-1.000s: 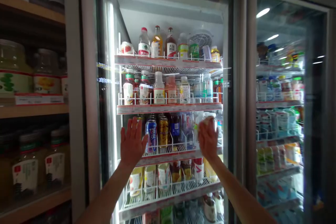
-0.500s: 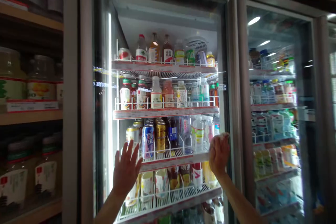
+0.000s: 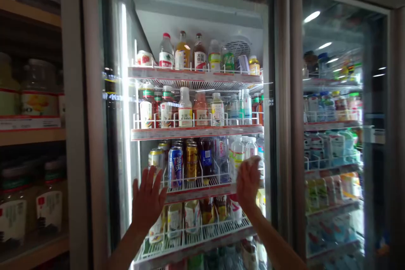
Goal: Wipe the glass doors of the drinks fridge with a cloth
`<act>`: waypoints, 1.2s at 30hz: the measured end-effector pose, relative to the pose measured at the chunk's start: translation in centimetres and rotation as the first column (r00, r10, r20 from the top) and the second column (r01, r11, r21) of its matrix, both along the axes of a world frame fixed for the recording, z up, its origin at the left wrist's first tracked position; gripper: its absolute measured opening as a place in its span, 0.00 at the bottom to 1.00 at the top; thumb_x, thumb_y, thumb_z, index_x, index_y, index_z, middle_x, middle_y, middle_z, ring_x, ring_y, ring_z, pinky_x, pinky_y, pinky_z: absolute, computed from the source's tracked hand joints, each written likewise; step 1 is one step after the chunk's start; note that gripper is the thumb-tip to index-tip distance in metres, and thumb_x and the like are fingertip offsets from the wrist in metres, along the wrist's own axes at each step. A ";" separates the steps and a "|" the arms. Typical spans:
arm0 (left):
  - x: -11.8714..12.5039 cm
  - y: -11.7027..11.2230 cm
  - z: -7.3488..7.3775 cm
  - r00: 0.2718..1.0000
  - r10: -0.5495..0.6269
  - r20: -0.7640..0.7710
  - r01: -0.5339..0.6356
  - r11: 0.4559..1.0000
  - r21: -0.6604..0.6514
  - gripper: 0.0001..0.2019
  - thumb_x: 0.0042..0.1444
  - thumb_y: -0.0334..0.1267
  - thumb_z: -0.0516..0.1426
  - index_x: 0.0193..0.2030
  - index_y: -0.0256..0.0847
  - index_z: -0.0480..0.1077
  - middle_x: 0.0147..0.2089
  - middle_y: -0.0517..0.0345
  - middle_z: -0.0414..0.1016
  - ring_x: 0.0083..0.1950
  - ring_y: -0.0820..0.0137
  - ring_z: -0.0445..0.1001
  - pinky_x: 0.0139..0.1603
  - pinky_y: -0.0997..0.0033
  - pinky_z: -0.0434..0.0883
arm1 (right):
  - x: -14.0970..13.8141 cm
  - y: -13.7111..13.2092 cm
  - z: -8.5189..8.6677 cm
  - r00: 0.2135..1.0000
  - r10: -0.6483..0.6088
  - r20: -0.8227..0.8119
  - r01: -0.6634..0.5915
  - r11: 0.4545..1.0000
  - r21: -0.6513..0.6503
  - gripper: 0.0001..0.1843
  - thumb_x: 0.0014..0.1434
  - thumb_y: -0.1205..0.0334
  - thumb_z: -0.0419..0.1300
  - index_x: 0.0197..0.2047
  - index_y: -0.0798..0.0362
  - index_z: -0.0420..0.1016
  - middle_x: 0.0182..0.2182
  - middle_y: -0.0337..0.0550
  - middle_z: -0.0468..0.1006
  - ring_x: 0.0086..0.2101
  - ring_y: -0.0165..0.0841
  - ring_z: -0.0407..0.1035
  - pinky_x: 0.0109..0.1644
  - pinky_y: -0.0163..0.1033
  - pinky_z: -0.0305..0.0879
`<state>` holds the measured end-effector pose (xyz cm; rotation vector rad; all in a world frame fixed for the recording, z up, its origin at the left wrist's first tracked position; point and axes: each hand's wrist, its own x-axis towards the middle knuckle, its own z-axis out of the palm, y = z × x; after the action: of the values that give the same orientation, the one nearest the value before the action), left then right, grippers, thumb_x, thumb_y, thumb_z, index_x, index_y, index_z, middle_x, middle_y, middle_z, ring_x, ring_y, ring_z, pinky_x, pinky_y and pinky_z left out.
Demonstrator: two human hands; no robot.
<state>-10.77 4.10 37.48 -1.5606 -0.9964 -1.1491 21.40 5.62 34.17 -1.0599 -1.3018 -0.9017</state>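
Note:
A closed glass door (image 3: 196,10) of a lit drinks cooler stands before me. My left hand (image 3: 147,196) is raised at the left with fingers spread, palm toward the glass, seemingly flat on it and holding nothing. Farther right, my right hand (image 3: 249,185) is closed on a crumpled white cloth (image 3: 254,159), held against or very near the glass. Only a small edge of the cloth shows above the fingers; the rest is hidden. Behind the glass, between the hands, are a blue can (image 3: 175,166), gold cans (image 3: 191,160) and a dark blue bottle (image 3: 206,156).
Wire-fronted shelves (image 3: 196,133) inside hold several bottles. A second glass-door cooler (image 3: 332,126) adjoins on the right, past a metal door frame (image 3: 284,105). At left, wooden shelves (image 3: 31,137) carry large juice bottles (image 3: 39,88).
My right hand has moved left across the glass with the white cloth, away from the door's right edge. My left hand keeps nearly the same place. The view has shifted slightly.

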 end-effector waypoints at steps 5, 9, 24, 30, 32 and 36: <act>-0.1 0.0 0.0 1.000 -0.010 0.001 0.010 1.000 0.019 0.32 0.61 0.35 0.49 0.69 0.46 0.37 0.72 0.53 0.37 0.71 0.60 0.39 0.69 0.49 0.42 | -3.6 -0.8 1.4 0.899 0.119 0.421 -0.138 0.990 0.015 0.32 0.61 0.67 0.49 0.66 0.43 0.49 0.67 0.40 0.47 0.65 0.40 0.46 0.66 0.52 0.46; -0.2 -0.1 0.0 1.000 0.010 -0.019 -0.009 1.000 0.029 0.32 0.61 0.36 0.49 0.69 0.44 0.39 0.71 0.51 0.41 0.71 0.59 0.40 0.69 0.51 0.43 | -2.6 0.2 6.1 0.999 0.020 0.044 -0.028 0.980 0.199 0.34 0.62 0.67 0.48 0.68 0.44 0.41 0.69 0.45 0.33 0.66 0.44 0.38 0.63 0.60 0.47; 0.5 -0.2 0.0 1.000 0.007 0.021 -0.008 0.998 0.055 0.32 0.60 0.34 0.48 0.69 0.42 0.38 0.71 0.48 0.41 0.71 0.59 0.40 0.69 0.51 0.42 | -5.9 -0.3 10.9 0.964 0.038 0.262 -0.055 0.997 0.060 0.31 0.61 0.66 0.49 0.67 0.50 0.50 0.67 0.49 0.45 0.66 0.45 0.35 0.63 0.57 0.47; -0.4 -0.9 0.3 0.997 0.045 -0.058 -0.043 0.999 0.033 0.31 0.60 0.36 0.49 0.69 0.39 0.42 0.70 0.46 0.47 0.71 0.60 0.41 0.68 0.53 0.45 | -8.5 -0.7 12.0 0.883 0.105 0.457 -0.131 0.991 0.026 0.27 0.60 0.65 0.49 0.63 0.48 0.58 0.65 0.45 0.55 0.66 0.39 0.40 0.66 0.54 0.41; -1.1 -1.3 0.6 0.993 0.054 -0.105 -0.052 0.998 0.022 0.30 0.61 0.36 0.49 0.69 0.40 0.43 0.69 0.47 0.51 0.71 0.62 0.42 0.68 0.55 0.45 | -9.2 -0.5 12.9 0.959 0.074 0.272 -0.094 0.994 0.061 0.27 0.60 0.65 0.48 0.63 0.52 0.58 0.66 0.50 0.50 0.66 0.42 0.37 0.65 0.56 0.42; -3.0 -1.6 1.3 0.995 0.090 0.053 -0.089 0.996 -0.004 0.31 0.62 0.39 0.47 0.69 0.40 0.38 0.70 0.46 0.47 0.71 0.62 0.42 0.68 0.52 0.47 | -12.4 -0.6 11.5 0.845 0.170 0.508 -0.166 0.985 -0.053 0.29 0.58 0.64 0.51 0.63 0.51 0.58 0.66 0.45 0.50 0.67 0.41 0.32 0.67 0.54 0.37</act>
<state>-13.80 2.48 38.78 -1.4787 -1.0919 -1.1323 9.02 4.97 45.63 -0.7112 -1.8099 -1.0866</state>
